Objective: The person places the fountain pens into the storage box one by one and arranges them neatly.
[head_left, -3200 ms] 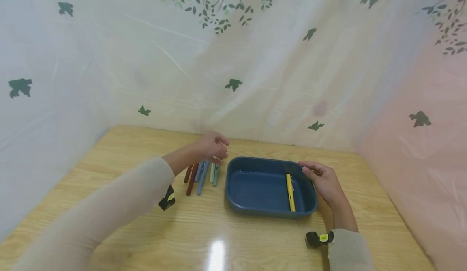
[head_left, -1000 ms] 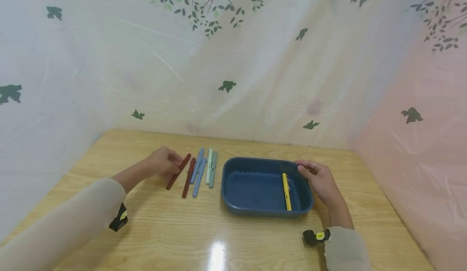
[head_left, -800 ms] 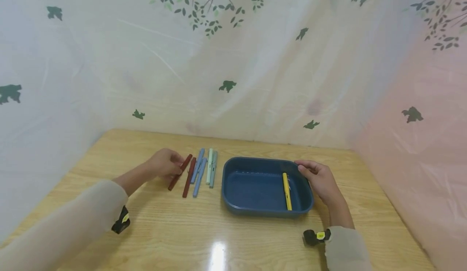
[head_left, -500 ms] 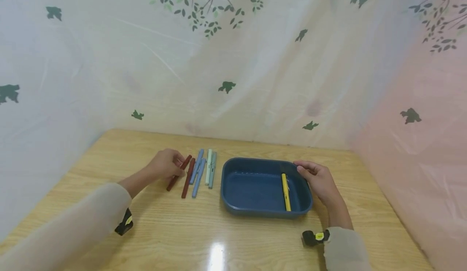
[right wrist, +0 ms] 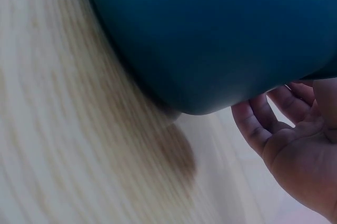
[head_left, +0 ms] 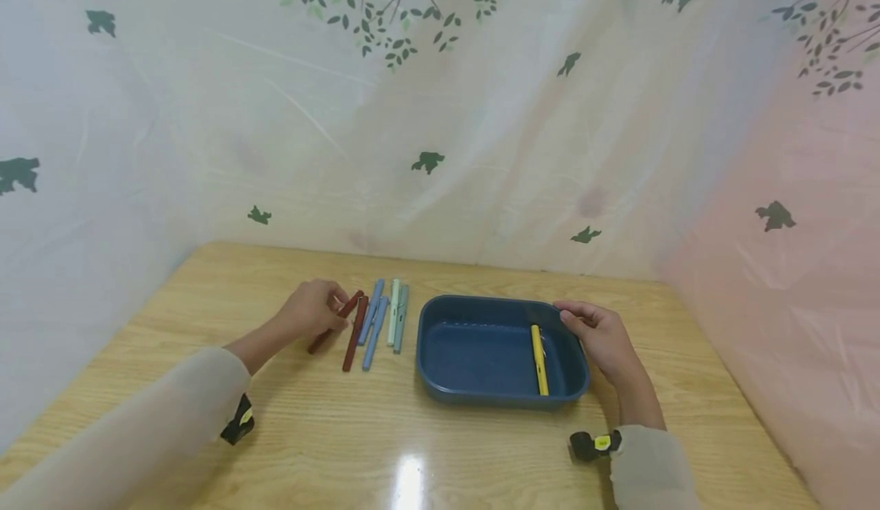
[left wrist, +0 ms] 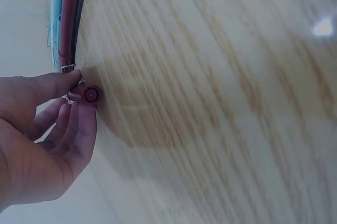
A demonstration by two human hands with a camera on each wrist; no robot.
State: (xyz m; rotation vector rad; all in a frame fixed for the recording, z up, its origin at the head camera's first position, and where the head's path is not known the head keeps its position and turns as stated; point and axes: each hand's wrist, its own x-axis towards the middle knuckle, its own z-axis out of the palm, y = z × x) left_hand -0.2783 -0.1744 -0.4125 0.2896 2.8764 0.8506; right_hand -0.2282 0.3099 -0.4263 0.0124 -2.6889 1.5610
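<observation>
In the head view my left hand (head_left: 311,313) pinches a dark red pen (head_left: 319,341) between thumb and fingers, the pen slanting low over the table. Its round end (left wrist: 91,94) faces the left wrist camera. Just right of it lies a second dark red pen (head_left: 355,334), with the two upper ends close together. My right hand (head_left: 608,340) grips the right back corner of a deep blue tray (head_left: 474,401), thumb at the rim. Its fingers lie against the tray's outer wall in the right wrist view. A yellow pen (head_left: 539,361) is inside the tray.
Two blue pens (head_left: 374,336), a pale green pen (head_left: 393,313) and a grey-green pen (head_left: 402,321) lie side by side between the red pens and the tray. A patterned curtain (head_left: 481,204) closes off the back and sides of the wooden table (head_left: 330,441).
My left hand has gone from above the pens to the leftmost red pen and holds it. That pen's near end has swung left. The right hand stays at the tray's corner.
</observation>
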